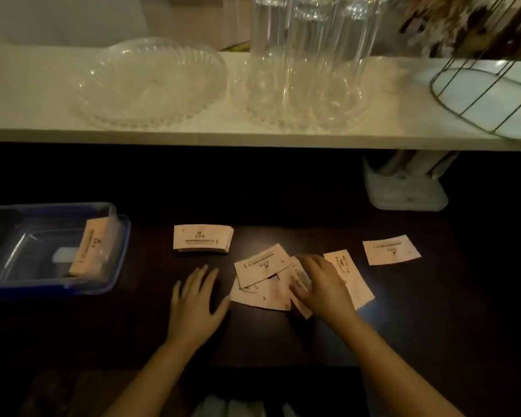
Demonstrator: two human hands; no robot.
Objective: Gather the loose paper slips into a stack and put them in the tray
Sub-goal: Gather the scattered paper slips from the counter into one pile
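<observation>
loose slips lay fanned at frame centre, thin, light and likely slippery; best pinched by their edges. right hand fingered one, left hand spread flat, tray far left.

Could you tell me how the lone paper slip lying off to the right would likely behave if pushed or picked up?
The lone slip looks thin and flat, so it would probably slide easily on the smooth dark table. Lifted, it would likely flop, being very light. Its flush edges may be hard to pinch.

Pale pink paper slips with dark print lie on a near-black desk; the clear tray has a blue rim.
</observation>
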